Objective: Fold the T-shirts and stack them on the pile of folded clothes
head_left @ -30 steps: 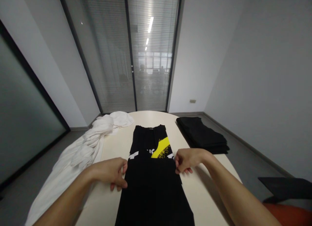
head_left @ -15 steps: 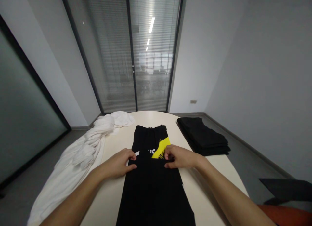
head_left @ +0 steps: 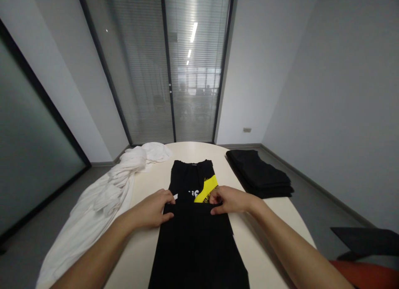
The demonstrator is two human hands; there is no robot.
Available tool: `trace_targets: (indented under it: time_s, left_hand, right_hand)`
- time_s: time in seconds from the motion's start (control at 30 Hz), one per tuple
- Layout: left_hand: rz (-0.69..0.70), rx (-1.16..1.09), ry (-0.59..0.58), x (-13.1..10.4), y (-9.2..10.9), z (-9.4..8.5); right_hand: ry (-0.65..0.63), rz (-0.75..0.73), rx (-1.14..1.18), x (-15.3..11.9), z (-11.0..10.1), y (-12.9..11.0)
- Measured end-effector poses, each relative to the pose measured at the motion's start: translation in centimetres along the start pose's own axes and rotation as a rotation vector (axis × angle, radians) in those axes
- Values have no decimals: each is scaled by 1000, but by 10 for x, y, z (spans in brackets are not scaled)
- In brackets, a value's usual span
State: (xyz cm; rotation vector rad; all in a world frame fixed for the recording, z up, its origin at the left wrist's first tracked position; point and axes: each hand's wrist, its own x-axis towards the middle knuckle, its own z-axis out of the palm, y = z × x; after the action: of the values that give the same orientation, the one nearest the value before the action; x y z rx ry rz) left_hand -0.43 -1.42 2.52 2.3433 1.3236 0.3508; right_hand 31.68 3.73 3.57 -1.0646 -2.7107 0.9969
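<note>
Black pants (head_left: pixel 199 243) lie lengthwise on the table in front of me, their gathered waistband at the far end. A yellow patch and white lettering show on the upper part, beyond a straight folded edge that crosses the garment. My left hand (head_left: pixel 157 208) pinches the left end of that edge between thumb and curled fingers. At the right end, beside the yellow print, my right hand (head_left: pixel 230 199) grips the same edge with fingers curled in and thumb on the near side. The near end of the pants runs out of view at the bottom.
A pale rounded table (head_left: pixel 143 243) carries everything. Crumpled white cloth (head_left: pixel 102 197) spreads along its left side. A stack of folded black garments (head_left: pixel 257 172) sits at the right edge. A black and red chair (head_left: pixel 364 272) stands at the lower right.
Almost nothing differs. Both hands keep hold of the folded edge, with only tiny shifts of the fingers.
</note>
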Motion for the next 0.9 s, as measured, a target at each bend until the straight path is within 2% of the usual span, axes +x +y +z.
trace_targets:
  time_s: [0.3,0.4,0.5,0.6,0.73,0.9]
  left_hand:
    - [12,-10,40,0,4,0]
    - [-43,-58,31,2,3,0]
    - [-89,-176,2,3,6,-2]
    - [-74,-287,51,5,12,-6]
    - [-80,-397,188,12,16,-15]
    - [-95,-376,361,41,16,-34]
  right_hand:
    - [20,0,-9,-3,-2,-2]
    - [34,-19,33,-5,-4,-3]
    - [47,-47,131,-9,-8,-7]
    - [55,-72,319,-14,-13,-12]
    - [196,-89,511,-15,-20,-12]
    - [455,-79,542,-3,-30,0]
